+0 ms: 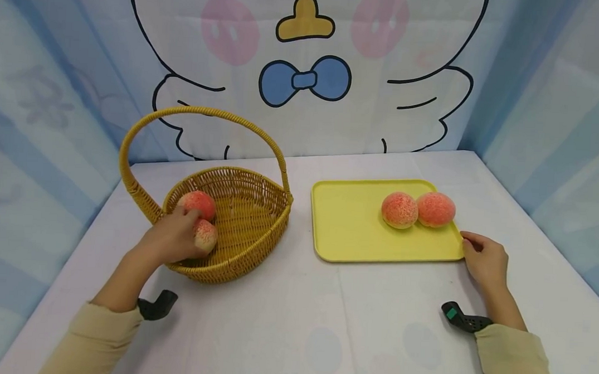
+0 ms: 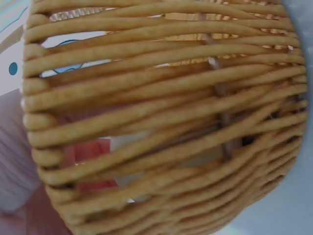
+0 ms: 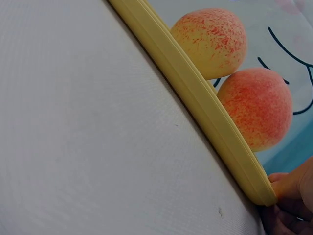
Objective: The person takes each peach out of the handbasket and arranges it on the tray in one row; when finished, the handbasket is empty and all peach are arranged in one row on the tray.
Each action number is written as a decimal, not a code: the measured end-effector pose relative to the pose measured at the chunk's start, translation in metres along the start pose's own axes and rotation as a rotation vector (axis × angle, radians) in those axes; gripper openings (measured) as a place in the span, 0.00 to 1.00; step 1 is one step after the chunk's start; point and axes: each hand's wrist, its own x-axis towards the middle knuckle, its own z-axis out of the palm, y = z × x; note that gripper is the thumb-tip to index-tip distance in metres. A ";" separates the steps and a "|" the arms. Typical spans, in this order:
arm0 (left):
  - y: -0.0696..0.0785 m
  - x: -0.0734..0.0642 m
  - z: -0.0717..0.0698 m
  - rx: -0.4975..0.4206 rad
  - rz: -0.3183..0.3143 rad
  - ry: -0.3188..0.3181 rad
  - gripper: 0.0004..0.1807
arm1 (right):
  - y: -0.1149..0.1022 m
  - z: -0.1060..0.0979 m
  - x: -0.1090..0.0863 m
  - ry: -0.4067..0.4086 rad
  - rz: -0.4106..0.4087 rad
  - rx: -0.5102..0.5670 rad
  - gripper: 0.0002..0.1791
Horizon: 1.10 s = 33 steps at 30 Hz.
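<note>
My left hand (image 1: 174, 234) reaches over the near left rim of a woven wicker basket (image 1: 249, 229). Its fingers and thumb go round a pale pink-yellow peach (image 1: 205, 236) inside. Right behind those fingers is a redder peach (image 1: 201, 203), also in the basket. In the left wrist view the wicker wall (image 2: 146, 107) hides most of the hand's grip. My right hand (image 1: 487, 259) pinches the near right corner of a yellow tray (image 1: 353, 223), thumb and fingers at its edge (image 3: 261, 191). Two peaches, one speckled (image 1: 400, 210) and one pinker (image 1: 436, 210), sit side by side on the tray's right part.
The basket's tall arched handle (image 1: 207, 111) stands up over its left and back. A white cloth covers the table (image 1: 293, 320). Behind it hangs a curtain (image 1: 302, 126) with a cartoon bird, and pale blue curtains (image 1: 569, 109) line the sides.
</note>
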 end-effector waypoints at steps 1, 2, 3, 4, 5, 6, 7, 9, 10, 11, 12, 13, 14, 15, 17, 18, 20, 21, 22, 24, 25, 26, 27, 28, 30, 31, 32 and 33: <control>-0.001 0.000 0.000 -0.004 0.010 0.011 0.36 | 0.000 0.000 0.000 0.001 -0.003 -0.003 0.19; -0.002 -0.001 0.001 -0.012 0.018 0.021 0.36 | -0.001 0.000 0.000 0.004 -0.008 -0.004 0.19; -0.002 -0.001 0.001 -0.023 0.024 0.027 0.37 | -0.001 0.000 0.000 0.005 -0.011 -0.006 0.19; -0.002 -0.002 0.000 -0.037 0.031 0.029 0.37 | -0.001 0.000 0.000 0.007 -0.013 -0.006 0.19; -0.003 -0.002 0.000 -0.052 0.036 0.030 0.37 | -0.001 -0.001 0.000 0.010 -0.017 -0.005 0.19; -0.003 -0.002 0.000 -0.066 0.040 0.031 0.38 | -0.002 -0.001 0.000 0.011 -0.018 -0.006 0.19; -0.002 -0.002 0.000 -0.076 0.045 0.031 0.38 | -0.002 -0.001 -0.001 0.012 -0.018 -0.005 0.19; -0.001 -0.002 -0.001 -0.098 0.060 0.035 0.40 | -0.002 -0.001 -0.001 0.015 -0.021 -0.006 0.19; 0.001 -0.002 -0.001 -0.113 0.071 0.041 0.41 | -0.002 -0.002 -0.001 0.016 -0.020 -0.006 0.19; 0.002 -0.002 -0.001 -0.130 0.080 0.051 0.41 | -0.002 -0.002 -0.001 0.015 -0.020 -0.005 0.19; 0.004 -0.002 -0.001 -0.155 0.098 0.066 0.42 | -0.002 -0.002 -0.002 0.014 -0.019 -0.005 0.19; 0.007 -0.002 -0.001 -0.185 0.121 0.082 0.42 | -0.003 -0.002 -0.002 0.013 -0.019 -0.004 0.19; 0.010 -0.003 -0.001 -0.214 0.139 0.098 0.43 | -0.003 -0.002 -0.002 0.012 -0.018 -0.004 0.19; 0.013 -0.003 -0.002 -0.244 0.161 0.113 0.43 | -0.003 -0.002 -0.002 0.010 -0.017 -0.003 0.19; 0.019 -0.004 -0.005 -0.297 0.203 0.139 0.42 | -0.003 -0.002 -0.002 0.008 -0.016 -0.002 0.19; 0.023 -0.005 -0.006 -0.313 0.220 0.148 0.42 | -0.002 -0.002 -0.002 0.008 -0.017 -0.004 0.19; 0.029 -0.006 -0.009 -0.333 0.233 0.162 0.42 | -0.002 -0.001 -0.002 0.006 -0.015 -0.005 0.19; 0.031 -0.007 -0.010 -0.346 0.241 0.174 0.41 | -0.001 -0.001 -0.002 0.006 -0.016 -0.005 0.19; 0.034 -0.007 -0.010 -0.362 0.247 0.187 0.41 | -0.001 -0.001 -0.002 0.006 -0.019 -0.006 0.19; 0.039 -0.008 -0.009 -0.411 0.260 0.212 0.42 | -0.001 -0.001 -0.002 0.007 -0.024 -0.007 0.19; 0.041 -0.008 -0.008 -0.440 0.268 0.226 0.42 | -0.001 -0.001 -0.001 0.008 -0.024 -0.006 0.19; 0.044 -0.008 -0.008 -0.469 0.277 0.241 0.41 | -0.001 -0.001 -0.001 0.010 -0.026 -0.004 0.19; 0.046 -0.008 -0.007 -0.494 0.284 0.255 0.41 | -0.001 -0.001 -0.001 0.013 -0.030 0.000 0.18; 0.049 -0.007 -0.006 -0.511 0.289 0.267 0.42 | -0.002 -0.001 -0.001 0.015 -0.032 0.000 0.18; 0.053 -0.006 -0.006 -0.535 0.294 0.287 0.42 | -0.002 -0.001 -0.001 0.017 -0.029 0.000 0.18; 0.055 -0.006 -0.006 -0.550 0.295 0.293 0.41 | -0.002 -0.001 -0.001 0.017 -0.026 0.000 0.18; 0.056 -0.005 -0.005 -0.564 0.295 0.297 0.41 | -0.002 -0.001 -0.001 0.015 -0.024 0.001 0.18; 0.058 -0.003 -0.004 -0.584 0.294 0.295 0.41 | -0.002 -0.002 -0.001 0.015 -0.021 0.001 0.18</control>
